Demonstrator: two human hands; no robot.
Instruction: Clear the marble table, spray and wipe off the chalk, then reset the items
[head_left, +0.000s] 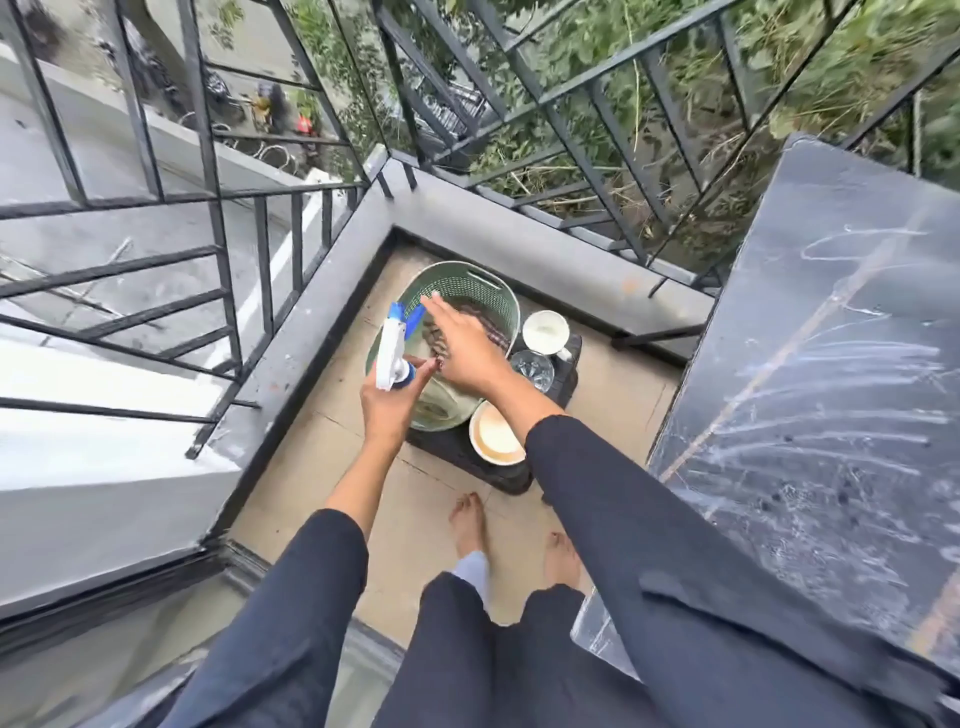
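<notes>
Arms out, stretched forward and down in dark sleeves over the balcony corner. Left hand curled tight round the neck of one spray bottle, white body and blue nozzle, held upright just left of the basket rim. Right hand flat and loose, fingers straight, palm down, holding nothing, hovering over the mouth of the green basket. Cannot tell whether it touches the striped cloth inside.

Count on the dark low stand: one basket, one white mug, one clear glass, one cream bowl. All packed close, with mug and glass just right of the basket and bowl at the near edge.

Two bare feet on the tiled floor, just short of the stand.

Off to the right, well apart from both hands, dark marble table streaked with white chalk, its near corner beside the right sleeve.

Tight quarters: grey ledge and black railing boxing the stand in on two sides, table edge on a third, open tile only back toward the feet.
</notes>
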